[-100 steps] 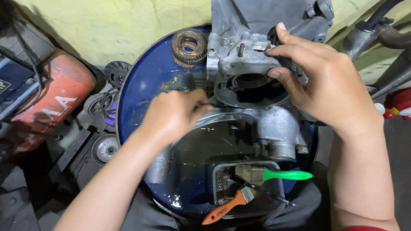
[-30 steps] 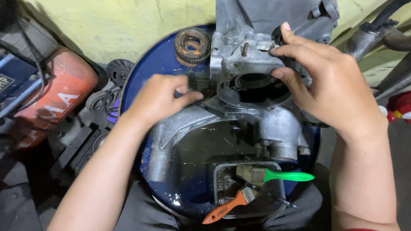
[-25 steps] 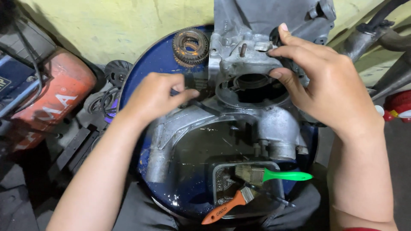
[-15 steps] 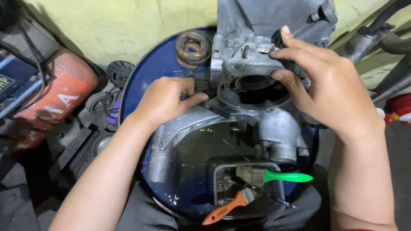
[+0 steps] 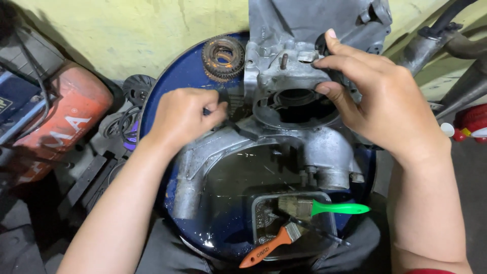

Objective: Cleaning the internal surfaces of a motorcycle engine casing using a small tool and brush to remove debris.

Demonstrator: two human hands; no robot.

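The right hand [image 5: 378, 96] grips the upper flange of the grey cast engine casing [image 5: 284, 127]; the left hand [image 5: 183, 115] is clenched on a small dark tool at its left edge; the casing, between both hands on a blue drum lid [image 5: 167, 86], looks heavy, rigid and oily, best held by its thick rims; a gear [image 5: 223, 57] lies beyond the left hand.

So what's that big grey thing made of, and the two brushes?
The engine casing looks like cast metal, probably aluminium: dull silvery grey with a rough, greasy surface. The green-handled brush and orange-handled brush seem to have smooth, glossy plastic handles.
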